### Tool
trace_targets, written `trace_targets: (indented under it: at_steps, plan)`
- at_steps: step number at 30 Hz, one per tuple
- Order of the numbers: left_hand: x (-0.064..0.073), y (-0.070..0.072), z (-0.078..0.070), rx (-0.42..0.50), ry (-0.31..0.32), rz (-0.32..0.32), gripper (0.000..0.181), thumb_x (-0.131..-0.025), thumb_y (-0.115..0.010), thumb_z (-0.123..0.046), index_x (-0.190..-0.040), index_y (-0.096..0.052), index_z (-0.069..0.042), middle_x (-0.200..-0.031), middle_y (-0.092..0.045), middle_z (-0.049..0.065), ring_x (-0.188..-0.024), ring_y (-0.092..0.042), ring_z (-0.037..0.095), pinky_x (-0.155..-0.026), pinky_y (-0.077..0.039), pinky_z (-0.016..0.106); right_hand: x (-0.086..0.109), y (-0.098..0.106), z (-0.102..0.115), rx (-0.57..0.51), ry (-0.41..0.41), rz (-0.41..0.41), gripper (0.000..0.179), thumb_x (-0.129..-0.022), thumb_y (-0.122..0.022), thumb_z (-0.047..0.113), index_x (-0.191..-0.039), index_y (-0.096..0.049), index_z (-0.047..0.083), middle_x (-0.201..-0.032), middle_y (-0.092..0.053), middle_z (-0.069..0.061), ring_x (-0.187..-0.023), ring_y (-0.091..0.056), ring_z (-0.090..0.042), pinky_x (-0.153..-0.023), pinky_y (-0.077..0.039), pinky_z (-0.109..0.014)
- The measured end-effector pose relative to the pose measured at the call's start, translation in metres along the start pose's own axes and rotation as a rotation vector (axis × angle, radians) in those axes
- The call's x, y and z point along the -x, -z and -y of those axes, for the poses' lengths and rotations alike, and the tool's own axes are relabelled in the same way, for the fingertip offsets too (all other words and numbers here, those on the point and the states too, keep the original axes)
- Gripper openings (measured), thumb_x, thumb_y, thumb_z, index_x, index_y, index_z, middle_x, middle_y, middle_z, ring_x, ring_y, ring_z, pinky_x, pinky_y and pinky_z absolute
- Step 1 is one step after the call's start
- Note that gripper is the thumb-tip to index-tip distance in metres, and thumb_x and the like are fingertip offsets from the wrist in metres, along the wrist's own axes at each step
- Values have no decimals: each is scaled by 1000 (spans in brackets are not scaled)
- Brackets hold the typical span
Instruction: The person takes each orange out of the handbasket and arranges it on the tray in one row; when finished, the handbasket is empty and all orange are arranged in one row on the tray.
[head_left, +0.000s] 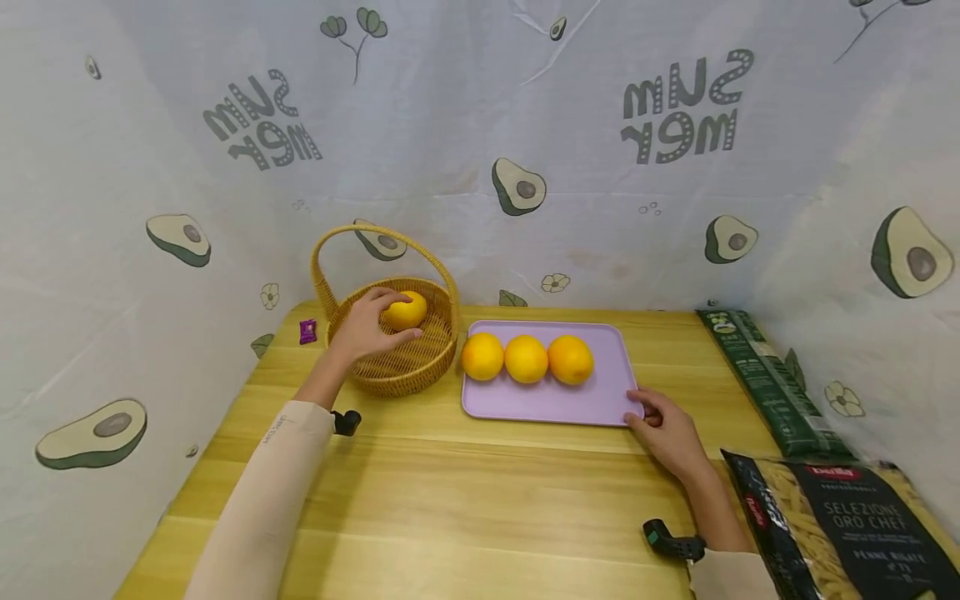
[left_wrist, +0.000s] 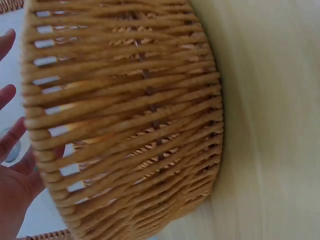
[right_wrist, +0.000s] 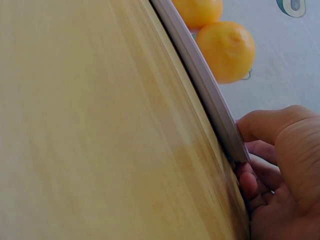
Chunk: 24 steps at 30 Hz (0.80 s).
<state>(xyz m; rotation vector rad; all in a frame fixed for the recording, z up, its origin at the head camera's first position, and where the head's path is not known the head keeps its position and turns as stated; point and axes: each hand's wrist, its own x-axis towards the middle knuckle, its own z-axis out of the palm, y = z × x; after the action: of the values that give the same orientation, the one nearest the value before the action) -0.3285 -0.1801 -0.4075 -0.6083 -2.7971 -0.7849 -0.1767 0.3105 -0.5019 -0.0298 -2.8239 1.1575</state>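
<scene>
My left hand (head_left: 366, 327) reaches over the rim of a wicker basket (head_left: 399, 385) with a tall arched handle, fingers and thumb spread around an orange (head_left: 407, 312) inside it. In the left wrist view the woven basket side (left_wrist: 135, 100) hides most of the orange, and the fingers (left_wrist: 11, 141) show extended beyond the rim. On the right, my right hand (head_left: 670, 435) pinches the near right corner of a lilac tray (head_left: 525, 405), thumb on top and other fingers beneath. Three oranges (head_left: 527, 359) stand in a row on that tray.
A small purple wrapped sweet (head_left: 307, 332) lies left of the basket. At the right edge of the wooden table (head_left: 480, 517) are a green packet (head_left: 772, 379) and a black bag of penne (head_left: 855, 525). A printed curtain (head_left: 450, 150) hangs behind and at the sides.
</scene>
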Motion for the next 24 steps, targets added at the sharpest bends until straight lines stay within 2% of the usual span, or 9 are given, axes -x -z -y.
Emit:
trace_targets:
  at_steps: [3, 7, 14, 17, 20, 24]
  plan:
    - [-9, 0, 8, -21, 53, 49, 76, -84, -78, -56, -146, -58, -16, -158, -41, 20, -144, -41, 45, -114, -38, 66, 0, 0, 1, -3, -2, 3, 49, -101, -67, 25, -142, -59, 0, -117, -59, -17, -92, -49, -20, -75, -40, -17]
    - [-22, -6, 15, -2, 115, 79, 79, -85, -77, -55, -150, -53, -17, -160, -35, 21, -142, -41, 47, -111, -42, 66, 1, 1, 3, -14, 0, 3, 48, -101, -67, 24, -142, -59, 0, -121, -59, -19, -92, -48, -20, -75, -39, -17]
    - [-33, -22, 18, 33, 187, 146, 75, -91, -78, -40, -155, -47, -18, -163, -26, 22, -146, -35, 48, -112, -40, 65, 2, -1, 4, -23, -1, 5, 48, -101, -67, 23, -142, -59, 0, -128, -59, -20, -94, -49, -21, -76, -40, -16]
    - [-32, -26, 18, 6, 198, 163, 71, -92, -78, -31, -155, -47, -18, -165, -25, 23, -147, -33, 50, -114, -38, 66, 2, -2, 4, -29, -5, 13, 49, -101, -67, 24, -143, -58, 0, -131, -58, -20, -95, -49, -21, -76, -39, -16]
    - [-33, -29, 18, -34, 183, 160, 69, -92, -77, -26, -154, -47, -20, -162, -32, 23, -143, -35, 51, -113, -37, 66, 2, -1, 4, -26, -7, 10, 48, -101, -67, 23, -143, -58, 0, -128, -58, -20, -95, -48, -22, -76, -39, -17]
    - [-35, -35, 17, -13, 188, 151, 65, -93, -76, -21, -151, -47, -22, -154, -34, 24, -129, -44, 49, -104, -44, 62, 1, 0, 3, -19, -4, 4, 48, -101, -66, 23, -142, -59, 0, -129, -58, -20, -96, -48, -23, -76, -38, -17]
